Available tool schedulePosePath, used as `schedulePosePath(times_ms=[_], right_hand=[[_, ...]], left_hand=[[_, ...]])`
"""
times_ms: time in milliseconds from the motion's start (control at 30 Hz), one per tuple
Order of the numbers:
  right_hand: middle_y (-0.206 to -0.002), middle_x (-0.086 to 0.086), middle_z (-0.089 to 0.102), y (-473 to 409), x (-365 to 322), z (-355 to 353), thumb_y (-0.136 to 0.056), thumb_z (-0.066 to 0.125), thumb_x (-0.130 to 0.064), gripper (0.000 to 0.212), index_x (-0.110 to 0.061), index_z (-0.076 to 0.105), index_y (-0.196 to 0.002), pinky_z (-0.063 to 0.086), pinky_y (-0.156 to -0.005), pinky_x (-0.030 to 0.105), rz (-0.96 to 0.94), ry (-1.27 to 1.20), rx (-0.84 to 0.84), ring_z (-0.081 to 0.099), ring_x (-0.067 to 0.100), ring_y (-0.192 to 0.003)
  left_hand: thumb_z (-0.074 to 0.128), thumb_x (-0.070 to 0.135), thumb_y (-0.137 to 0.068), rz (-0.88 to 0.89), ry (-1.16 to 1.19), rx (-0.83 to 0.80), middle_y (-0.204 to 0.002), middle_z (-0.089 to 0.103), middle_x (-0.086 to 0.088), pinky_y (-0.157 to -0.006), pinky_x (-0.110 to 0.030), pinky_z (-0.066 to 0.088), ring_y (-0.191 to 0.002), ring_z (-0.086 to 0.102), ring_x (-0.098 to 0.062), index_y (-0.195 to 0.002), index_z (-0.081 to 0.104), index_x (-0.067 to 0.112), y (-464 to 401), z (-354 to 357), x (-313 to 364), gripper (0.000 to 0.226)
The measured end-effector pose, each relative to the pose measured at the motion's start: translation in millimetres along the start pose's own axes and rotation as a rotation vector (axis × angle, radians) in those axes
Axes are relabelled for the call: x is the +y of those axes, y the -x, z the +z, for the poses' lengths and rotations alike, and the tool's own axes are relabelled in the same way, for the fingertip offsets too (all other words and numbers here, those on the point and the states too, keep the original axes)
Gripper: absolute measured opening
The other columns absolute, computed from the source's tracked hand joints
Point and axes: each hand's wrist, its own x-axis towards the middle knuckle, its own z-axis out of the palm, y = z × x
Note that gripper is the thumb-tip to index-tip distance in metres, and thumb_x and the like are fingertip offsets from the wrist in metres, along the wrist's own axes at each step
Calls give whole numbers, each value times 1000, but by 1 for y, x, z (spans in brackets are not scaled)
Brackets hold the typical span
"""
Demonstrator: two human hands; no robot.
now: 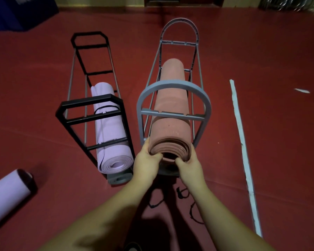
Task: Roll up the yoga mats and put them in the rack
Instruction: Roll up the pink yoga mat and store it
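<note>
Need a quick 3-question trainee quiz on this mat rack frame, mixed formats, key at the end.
1. True or false: the pink mat lies in the black rack.
2. Which hands grip the pink mat's near end? A) left only B) right only C) both
3. Fill in: the lilac mat in the black rack rests above a ___ mat.

Key: 1 false, it lies in the grey rack. 2 C, left hand and right hand. 3 grey.
</note>
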Motion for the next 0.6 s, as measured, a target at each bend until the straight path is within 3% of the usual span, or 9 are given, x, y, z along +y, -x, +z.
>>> schedulePosePath(times_ms=[100,267,400,500,600], right_hand=[[-117,-2,66,-11,-1,2,-84,59,-1,72,-24,38,-149,39,-79,11,-19,-4,22,61,14,-108],[-117,-3,64,-36,2,6,-86,61,-7,71,-22,36,-151,37,-80,14,10,43,31,59,14,-108],[-129,4,63,-54,2,9,-89,65,-26,70,-22,34,-151,39,-87,24,75,138,-16,58,22,-118],[-130,4,62,-57,1,6,-87,68,-34,72,-22,35,-150,41,-87,27,102,191,-32,58,24,-118],[-142,6,53,-50,-3,4,-80,74,-48,90,-19,29,-152,44,-103,39,162,181,-30,52,29,-128]], left_hand=[[56,27,-61,35,28,7,-95,75,8,-84,-31,53,-89,68,-18,-138,52,39,-10,4,0,78],[67,13,-80,54,-109,-30,-112,72,0,-90,-28,51,-102,67,-19,-147,45,30,-39,7,2,73],[74,24,-82,29,-304,-108,-118,69,-5,-89,-29,49,-108,64,-24,-140,51,20,-63,-3,17,63],[79,33,-80,-14,-383,-189,-124,66,-5,-94,-31,48,-112,62,-25,-144,45,19,-66,-11,19,74],[79,34,-80,-78,-378,-246,-127,65,-6,-99,-35,49,-114,62,-26,-143,44,17,-57,-22,18,75]])
